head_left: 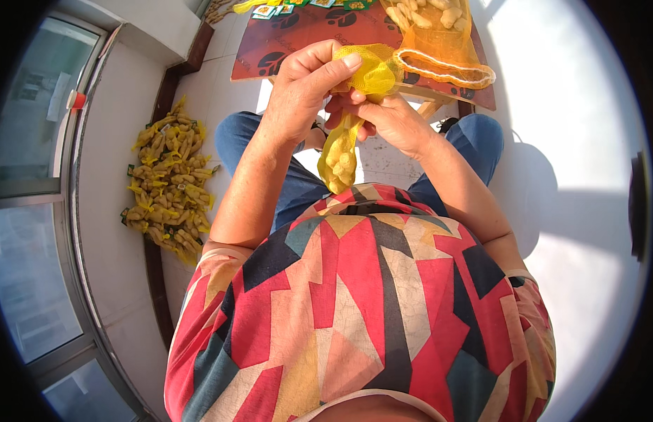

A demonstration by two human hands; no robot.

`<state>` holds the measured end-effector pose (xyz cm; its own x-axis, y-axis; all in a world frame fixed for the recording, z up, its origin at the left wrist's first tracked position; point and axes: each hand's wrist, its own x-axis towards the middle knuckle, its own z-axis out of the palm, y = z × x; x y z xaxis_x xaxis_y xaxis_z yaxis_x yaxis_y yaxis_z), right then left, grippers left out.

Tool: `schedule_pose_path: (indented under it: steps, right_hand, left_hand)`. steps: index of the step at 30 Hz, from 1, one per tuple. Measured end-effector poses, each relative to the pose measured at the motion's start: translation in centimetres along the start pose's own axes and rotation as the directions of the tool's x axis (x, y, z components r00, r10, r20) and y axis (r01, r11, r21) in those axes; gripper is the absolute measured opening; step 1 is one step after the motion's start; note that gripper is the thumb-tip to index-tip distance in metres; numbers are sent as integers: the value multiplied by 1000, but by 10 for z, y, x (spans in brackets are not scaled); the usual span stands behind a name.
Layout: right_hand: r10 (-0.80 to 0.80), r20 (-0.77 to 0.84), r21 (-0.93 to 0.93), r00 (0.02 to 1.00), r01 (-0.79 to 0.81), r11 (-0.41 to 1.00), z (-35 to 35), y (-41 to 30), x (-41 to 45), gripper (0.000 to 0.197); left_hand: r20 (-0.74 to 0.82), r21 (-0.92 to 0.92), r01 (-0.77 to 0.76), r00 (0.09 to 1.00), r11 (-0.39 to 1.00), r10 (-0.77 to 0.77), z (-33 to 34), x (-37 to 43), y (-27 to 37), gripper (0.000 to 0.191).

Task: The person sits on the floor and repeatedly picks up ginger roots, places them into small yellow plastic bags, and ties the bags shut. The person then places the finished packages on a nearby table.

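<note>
A yellow mesh bag hangs between my knees, its lower part bulging with what look like peanuts in the shell. My left hand pinches the loose upper mesh between thumb and fingers. Just below and to the right, my right hand grips the gathered neck of the same bag. The free mesh above the neck puffs out over my fingers. Some fingertips of both hands are hidden behind the mesh and each other.
Ahead stands a low red-topped table with an orange net sack of peanuts and several printed cards. A pile of filled yellow mesh bags lies on the floor at left, beside the wall and a glazed metal-framed door.
</note>
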<state>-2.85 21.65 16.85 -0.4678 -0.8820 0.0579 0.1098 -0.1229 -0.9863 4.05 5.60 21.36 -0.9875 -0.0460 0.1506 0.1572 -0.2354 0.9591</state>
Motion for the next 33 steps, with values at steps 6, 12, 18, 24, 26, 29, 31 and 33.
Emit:
schedule_pose_path:
  steps: [6, 12, 18, 24, 26, 29, 31, 33]
  right_hand:
    - [89, -218, 244, 972, -34, 969, 14, 5, 2, 25]
    - [52, -261, 76, 964, -33, 997, -5, 12, 9, 36]
    - [19, -319, -21, 947, -27, 999, -3, -1, 25, 32]
    - [31, -328, -62, 944, -54, 997, -12, -18, 30, 32]
    - [-23, -328, -63, 945, 2, 998, -19, -24, 29, 31]
    - [-50, -369, -11, 928, 50, 999, -24, -41, 23, 30]
    - [-70, -413, 30, 908, 90, 996, -29, -54, 14, 30]
    - [-172, -405, 11, 898, 193, 981, -39, -62, 6, 29]
  left_hand:
    - [-119, -247, 10, 992, 969, -40, -29, 17, -67, 35]
    - [277, -205, 149, 957, 967, -89, -31, -9, -96, 45]
    - [135, 125, 137, 979, 983, -154, -21, -13, -86, 23]
    - [106, 209, 162, 977, 964, -187, -24, -17, -97, 29]
    - [119, 224, 117, 982, 968, -146, -24, -16, -101, 32]
    - [142, 239, -37, 990, 970, 3, -26, -14, -112, 33]
    - [144, 257, -52, 989, 965, 15, -28, -14, -119, 33]
    - [144, 283, -53, 989, 958, 12, -30, -15, -123, 32]
